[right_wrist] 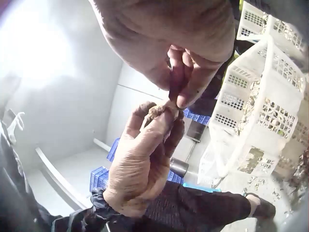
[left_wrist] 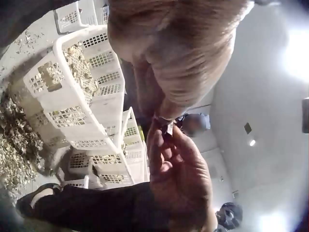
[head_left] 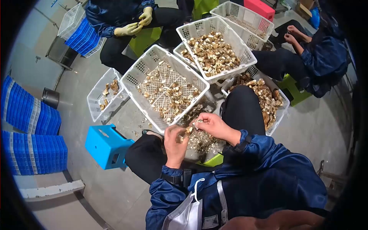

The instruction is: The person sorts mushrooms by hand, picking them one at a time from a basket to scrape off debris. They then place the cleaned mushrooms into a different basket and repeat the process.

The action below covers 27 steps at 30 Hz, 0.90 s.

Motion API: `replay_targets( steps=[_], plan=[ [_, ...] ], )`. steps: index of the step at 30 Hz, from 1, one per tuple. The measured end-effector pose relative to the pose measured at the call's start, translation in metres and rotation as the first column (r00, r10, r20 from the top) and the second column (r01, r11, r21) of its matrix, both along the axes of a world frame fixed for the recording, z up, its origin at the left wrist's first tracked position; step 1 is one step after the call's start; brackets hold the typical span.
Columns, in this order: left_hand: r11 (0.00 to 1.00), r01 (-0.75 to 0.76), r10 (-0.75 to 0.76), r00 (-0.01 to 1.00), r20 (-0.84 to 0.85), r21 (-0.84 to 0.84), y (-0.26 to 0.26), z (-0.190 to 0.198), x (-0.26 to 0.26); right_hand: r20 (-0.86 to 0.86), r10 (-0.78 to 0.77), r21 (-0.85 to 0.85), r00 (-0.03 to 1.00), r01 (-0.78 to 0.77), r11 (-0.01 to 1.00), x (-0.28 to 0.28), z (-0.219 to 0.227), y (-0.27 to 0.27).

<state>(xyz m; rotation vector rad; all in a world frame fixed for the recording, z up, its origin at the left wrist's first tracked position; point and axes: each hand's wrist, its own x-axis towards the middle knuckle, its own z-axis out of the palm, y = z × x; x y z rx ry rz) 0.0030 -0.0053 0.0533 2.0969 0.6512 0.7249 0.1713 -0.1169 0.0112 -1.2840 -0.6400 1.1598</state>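
Observation:
My left hand [head_left: 176,147] pinches a small brown-and-white mushroom [right_wrist: 157,112] between thumb and fingers, over my lap. Close against it, my right hand [head_left: 215,126] has its fingers curled round a thin, dark, blade-like tool [right_wrist: 175,86], mostly hidden by the fingers. The fingertips of both hands meet at the mushroom in the wrist views. Just beyond the hands stands a white plastic crate [head_left: 143,105] with mushroom pieces scattered over its mesh bottom. Below them, a heap of trimmings [head_left: 203,142] lies on the floor.
A fuller mushroom crate [head_left: 247,61] stands behind, with another crate [head_left: 281,111] at right. A small white basket [head_left: 94,100] and blue stool [head_left: 109,147] are at left, near stacked blue crates [head_left: 42,153]. Two people sit opposite, one in gloves [head_left: 128,29].

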Motion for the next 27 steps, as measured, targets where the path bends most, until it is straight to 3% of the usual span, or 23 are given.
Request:
replay_targets(
  steps=[1, 2, 3, 5, 6, 7, 8, 9, 13, 14, 15, 16, 18, 20, 21, 22, 25, 27],
  plan=[
    [1.000, 0.001, 0.000, 1.000, -0.016, 0.021, 0.002, -0.004, -0.002, 0.005, -0.069, 0.046, 0.998, 0.069, 0.997, -0.005, 0.000, 0.002],
    [0.999, 0.003, -0.001, 1.000, -0.029, 0.042, 0.003, -0.007, -0.004, 0.049, -0.061, 0.052, 0.997, 0.058, 0.997, -0.009, 0.001, 0.003],
    [0.986, 0.025, -0.019, 0.999, -0.038, 0.165, 0.002, -0.005, -0.003, 0.098, -0.057, 0.059, 0.994, 0.051, 0.997, -0.012, 0.010, 0.004],
    [0.982, 0.077, -0.070, 0.996, -0.046, 0.170, -0.001, -0.005, -0.004, 0.181, -0.041, 0.035, 0.983, 0.035, 0.999, -0.011, 0.003, 0.001],
    [0.979, 0.113, -0.108, 0.993, -0.041, 0.169, -0.002, -0.003, -0.004, 0.180, -0.023, -0.046, 0.983, 0.032, 0.998, -0.009, 0.019, -0.002],
    [0.954, 0.115, -0.113, 0.993, -0.023, 0.276, 0.001, -0.010, -0.003, 0.099, -0.060, -0.006, 0.993, 0.061, 0.998, -0.010, 0.015, 0.000],
    [0.957, 0.118, -0.123, 0.992, 0.001, 0.267, 0.001, -0.010, -0.005, 0.013, -0.092, 0.034, 0.996, 0.091, 0.995, -0.009, 0.006, 0.001],
    [0.950, 0.129, -0.132, 0.991, -0.008, 0.285, 0.001, -0.008, -0.004, 0.007, -0.042, -0.011, 0.999, 0.042, 0.999, -0.005, 0.005, 0.001],
    [0.922, 0.172, -0.169, 0.985, -0.038, 0.346, 0.004, -0.007, -0.002, 0.115, -0.038, 0.084, 0.993, 0.028, 0.996, -0.010, 0.004, 0.002],
    [0.937, 0.150, -0.150, 0.988, -0.026, 0.316, 0.004, -0.009, -0.003, 0.090, -0.041, 0.075, 0.995, 0.034, 0.997, -0.009, -0.001, 0.001],
    [0.951, 0.128, -0.128, 0.992, -0.019, 0.283, 0.004, -0.012, -0.003, 0.083, 0.012, -0.162, 0.996, 0.002, 0.987, -0.001, 0.024, -0.002],
    [0.964, 0.103, -0.101, 0.995, -0.021, 0.247, 0.002, -0.011, -0.004, 0.058, -0.058, -0.023, 0.997, 0.059, 0.998, -0.003, 0.015, 0.003],
    [0.991, 0.003, -0.006, 1.000, 0.025, 0.135, 0.001, -0.016, -0.005, -0.073, -0.042, 0.032, 0.996, 0.045, 0.999, 0.000, 0.024, -0.002],
    [0.993, 0.014, -0.027, 0.993, 0.112, 0.116, 0.003, -0.011, -0.002, -0.109, -0.053, 0.047, 0.993, 0.059, 0.997, -0.004, 0.018, -0.001],
    [0.991, -0.001, -0.014, 0.994, 0.110, 0.133, 0.001, -0.009, -0.001, -0.037, -0.026, 0.005, 0.999, 0.026, 1.000, -0.003, 0.020, -0.002],
    [0.998, -0.040, 0.036, 0.995, 0.089, 0.044, -0.001, -0.014, -0.001, -0.023, -0.018, 0.002, 1.000, 0.018, 1.000, -0.004, 0.017, -0.001],
    [0.993, -0.027, 0.021, 0.998, 0.051, 0.117, 0.000, -0.007, 0.001, 0.040, 0.010, -0.061, 0.999, -0.007, 0.998, -0.003, 0.021, -0.004],
    [0.990, 0.008, -0.014, 0.999, 0.041, 0.142, 0.002, -0.007, 0.001, 0.129, -0.040, 0.024, 0.991, 0.037, 0.999, -0.009, 0.025, -0.002]
  ],
)
